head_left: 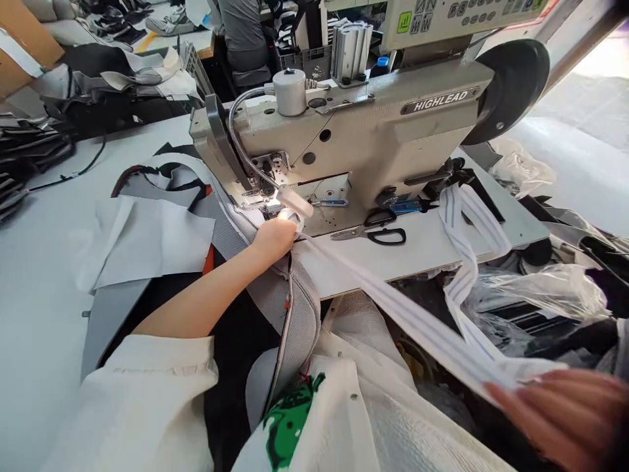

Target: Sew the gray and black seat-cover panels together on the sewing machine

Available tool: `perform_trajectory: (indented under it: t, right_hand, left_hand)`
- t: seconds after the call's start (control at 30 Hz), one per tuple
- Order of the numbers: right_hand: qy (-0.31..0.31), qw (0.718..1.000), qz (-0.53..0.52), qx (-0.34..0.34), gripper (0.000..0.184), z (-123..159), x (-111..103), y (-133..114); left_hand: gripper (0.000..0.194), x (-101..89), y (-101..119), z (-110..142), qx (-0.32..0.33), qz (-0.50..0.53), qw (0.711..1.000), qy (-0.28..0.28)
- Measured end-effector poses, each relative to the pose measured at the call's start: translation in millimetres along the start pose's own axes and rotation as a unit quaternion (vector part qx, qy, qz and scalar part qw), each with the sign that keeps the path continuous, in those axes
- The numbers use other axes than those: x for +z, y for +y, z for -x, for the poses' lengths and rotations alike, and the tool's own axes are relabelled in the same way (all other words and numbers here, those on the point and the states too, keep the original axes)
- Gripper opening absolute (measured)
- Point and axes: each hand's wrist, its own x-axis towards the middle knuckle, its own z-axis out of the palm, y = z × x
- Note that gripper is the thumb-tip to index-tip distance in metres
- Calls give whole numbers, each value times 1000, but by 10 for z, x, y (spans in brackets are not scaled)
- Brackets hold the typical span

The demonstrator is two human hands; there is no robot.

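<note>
My left hand [276, 237] is closed by the sewing machine's lit needle area, its fingers pinched where one end of a white striped tape [393, 301] arrives. Stretched across my lap, the tape runs to my right hand [565, 406], which is blurred but closed around it at the lower right. Another length of the tape loops up onto the table's right end. Grey mesh fabric [302, 314] with a dark seam edge passes under my left hand and hangs over the table's front edge. The needle and presser foot are partly hidden by the lamp and hand.
The sewing machine [373, 137] spans the table. Black-handled scissors [378, 231] and a blue tool [407, 206] lie before it. Grey fabric pieces [152, 239] spread at left. Plastic-wrapped material [540, 292] is at right. A seated person [244, 33] is behind.
</note>
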Motion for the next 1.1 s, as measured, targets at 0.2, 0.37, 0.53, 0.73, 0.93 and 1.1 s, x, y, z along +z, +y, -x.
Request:
perform_trajectory:
  t: [0.2, 0.37, 0.53, 0.73, 0.93, 1.1]
  right_hand:
    - [-196, 980, -1, -19, 69, 114, 844, -110]
    - [-114, 990, -51, -69, 47, -688, 983, -336]
    - [17, 996, 11, -92, 55, -1816, 1079, -819]
    - [131, 966, 22, -222, 36, -1801, 858, -620]
    - [-120, 908, 12, -400, 13, -1408, 655, -616]
    - [-302, 866, -23, -397, 22, -1544, 865, -876]
  left_hand:
    - [30, 41, 27, -23, 17, -44, 999, 0]
    - [33, 77, -19, 14, 79, -44, 996, 8]
    - [30, 61, -35, 63, 59, -30, 998, -7]
    - [24, 26, -36, 13, 18, -21, 999, -18]
    - [29, 51, 11, 12, 22, 4, 1000, -5]
    - [41, 37, -63, 110, -29, 46, 998, 43]
